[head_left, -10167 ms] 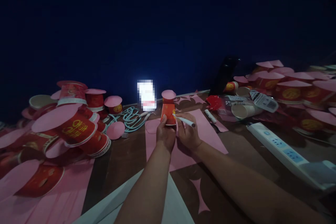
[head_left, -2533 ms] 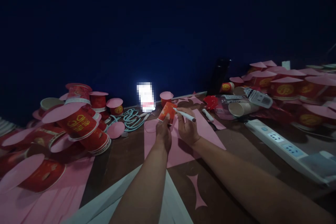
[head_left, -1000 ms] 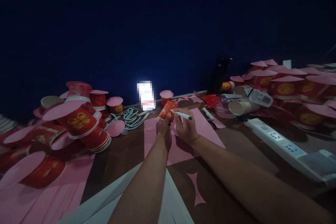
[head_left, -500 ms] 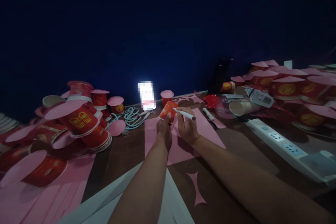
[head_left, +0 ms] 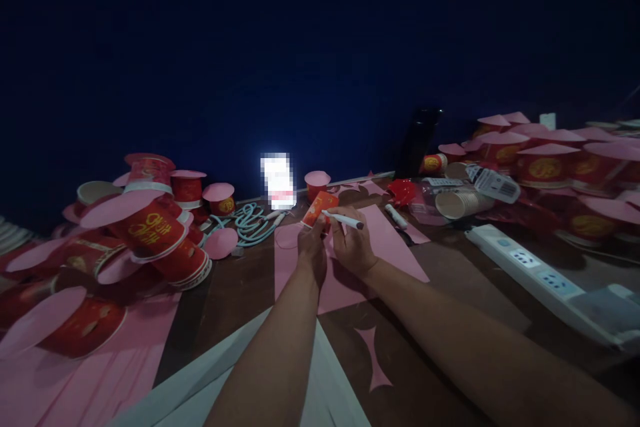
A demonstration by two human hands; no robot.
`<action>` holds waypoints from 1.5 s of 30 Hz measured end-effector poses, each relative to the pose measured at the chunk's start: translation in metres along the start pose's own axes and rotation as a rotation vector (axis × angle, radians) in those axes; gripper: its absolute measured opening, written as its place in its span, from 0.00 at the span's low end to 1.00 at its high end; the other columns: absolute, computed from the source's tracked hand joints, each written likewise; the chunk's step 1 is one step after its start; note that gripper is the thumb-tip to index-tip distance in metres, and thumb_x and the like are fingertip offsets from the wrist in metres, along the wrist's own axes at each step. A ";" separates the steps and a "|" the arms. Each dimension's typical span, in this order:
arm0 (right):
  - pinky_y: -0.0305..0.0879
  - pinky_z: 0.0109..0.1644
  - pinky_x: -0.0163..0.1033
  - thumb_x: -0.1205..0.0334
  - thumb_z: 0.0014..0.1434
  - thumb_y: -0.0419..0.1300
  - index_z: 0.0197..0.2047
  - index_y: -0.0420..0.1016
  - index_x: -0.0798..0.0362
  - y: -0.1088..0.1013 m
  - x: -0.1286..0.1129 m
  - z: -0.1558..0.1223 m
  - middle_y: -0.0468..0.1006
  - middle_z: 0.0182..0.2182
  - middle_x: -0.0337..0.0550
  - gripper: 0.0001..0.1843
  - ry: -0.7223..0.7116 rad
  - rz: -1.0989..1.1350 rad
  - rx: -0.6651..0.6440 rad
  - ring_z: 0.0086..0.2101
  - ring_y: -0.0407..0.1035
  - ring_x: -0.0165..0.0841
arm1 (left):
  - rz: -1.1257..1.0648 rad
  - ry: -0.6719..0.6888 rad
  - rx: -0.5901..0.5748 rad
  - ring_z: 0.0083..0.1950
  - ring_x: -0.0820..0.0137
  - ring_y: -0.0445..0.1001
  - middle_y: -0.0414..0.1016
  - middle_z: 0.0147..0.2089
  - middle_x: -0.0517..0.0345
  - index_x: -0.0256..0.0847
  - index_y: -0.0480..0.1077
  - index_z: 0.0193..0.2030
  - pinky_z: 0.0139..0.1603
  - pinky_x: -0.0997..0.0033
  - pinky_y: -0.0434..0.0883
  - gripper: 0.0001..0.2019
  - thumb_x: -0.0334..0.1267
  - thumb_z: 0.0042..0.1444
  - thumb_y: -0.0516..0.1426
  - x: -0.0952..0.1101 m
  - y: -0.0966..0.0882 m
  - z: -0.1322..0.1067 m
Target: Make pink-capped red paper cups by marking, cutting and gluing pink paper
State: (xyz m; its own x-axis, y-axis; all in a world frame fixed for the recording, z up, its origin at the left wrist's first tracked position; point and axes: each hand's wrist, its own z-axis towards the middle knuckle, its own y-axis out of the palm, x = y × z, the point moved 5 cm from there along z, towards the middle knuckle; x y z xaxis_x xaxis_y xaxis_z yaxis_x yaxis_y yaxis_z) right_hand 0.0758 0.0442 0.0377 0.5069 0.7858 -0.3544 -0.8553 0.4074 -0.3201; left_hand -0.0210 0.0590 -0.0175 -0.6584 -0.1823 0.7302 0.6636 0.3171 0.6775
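My left hand [head_left: 311,255] is closed on a small red paper cup [head_left: 319,207], tilted over a pink paper sheet [head_left: 350,260] on the dark table. My right hand [head_left: 353,248] pinches a white pen [head_left: 344,219], whose tip touches the cup's side. Another red cup with a pink paper lid [head_left: 317,183] stands just behind them.
Several red cups with pink lids are heaped at the left [head_left: 145,230] and at the right [head_left: 545,163]. A bright phone screen [head_left: 279,180], a teal cable [head_left: 247,222], a second marker [head_left: 399,217], a white power strip [head_left: 540,267] and a pink paper scrap [head_left: 374,357] lie around.
Ten seconds ago the cup in my left hand stood upright with a pink lid; now it is tilted, and a lidded cup stands behind. Lately the pen has shifted slightly against the cup.
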 end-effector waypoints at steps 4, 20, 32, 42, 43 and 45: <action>0.66 0.46 0.48 0.64 0.65 0.50 0.44 0.70 0.53 -0.005 0.000 0.002 0.77 0.39 0.50 0.09 0.019 0.026 0.061 0.40 0.70 0.38 | -0.052 0.007 -0.024 0.33 0.75 0.73 0.76 0.32 0.59 0.36 0.74 0.35 0.43 0.73 0.67 0.11 0.37 0.44 0.66 0.002 0.002 0.000; 0.66 0.47 0.48 0.66 0.65 0.51 0.45 0.70 0.54 -0.006 0.002 0.000 0.77 0.39 0.49 0.09 0.035 0.052 0.054 0.41 0.70 0.38 | -0.219 -0.035 -0.038 0.39 0.72 0.77 0.79 0.35 0.55 0.37 0.74 0.40 0.50 0.71 0.68 0.13 0.32 0.46 0.65 -0.002 0.001 0.005; 0.65 0.47 0.48 0.66 0.64 0.52 0.45 0.70 0.53 -0.002 0.000 -0.002 0.77 0.40 0.49 0.08 -0.004 0.001 0.019 0.42 0.71 0.38 | -0.126 -0.021 -0.066 0.32 0.76 0.72 0.75 0.30 0.60 0.35 0.73 0.32 0.40 0.74 0.67 0.11 0.37 0.42 0.68 -0.002 0.001 0.003; 0.66 0.46 0.47 0.65 0.65 0.51 0.45 0.70 0.53 -0.007 -0.001 0.000 0.77 0.39 0.49 0.08 0.004 0.010 0.054 0.41 0.71 0.38 | -0.158 -0.013 -0.059 0.37 0.74 0.75 0.78 0.35 0.57 0.36 0.74 0.36 0.48 0.72 0.68 0.10 0.34 0.45 0.66 -0.001 0.002 0.001; 0.66 0.46 0.48 0.65 0.65 0.51 0.45 0.69 0.53 -0.007 0.000 0.000 0.77 0.39 0.49 0.08 0.008 0.012 0.061 0.41 0.70 0.38 | -0.158 -0.012 -0.051 0.37 0.74 0.76 0.78 0.35 0.57 0.36 0.74 0.37 0.48 0.72 0.68 0.10 0.33 0.45 0.65 0.000 0.002 0.001; 0.66 0.46 0.48 0.65 0.65 0.50 0.45 0.69 0.53 -0.008 0.001 0.001 0.77 0.39 0.49 0.08 0.013 0.014 0.070 0.41 0.70 0.38 | -0.163 -0.015 -0.045 0.38 0.73 0.76 0.78 0.34 0.56 0.37 0.74 0.38 0.50 0.71 0.67 0.11 0.32 0.46 0.65 0.000 0.003 0.001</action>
State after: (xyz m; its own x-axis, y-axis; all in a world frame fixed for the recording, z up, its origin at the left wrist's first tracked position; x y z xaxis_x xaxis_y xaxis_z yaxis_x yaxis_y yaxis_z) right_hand 0.0831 0.0422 0.0403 0.4957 0.7859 -0.3697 -0.8675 0.4281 -0.2532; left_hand -0.0193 0.0606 -0.0153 -0.7634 -0.2139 0.6095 0.5628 0.2428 0.7901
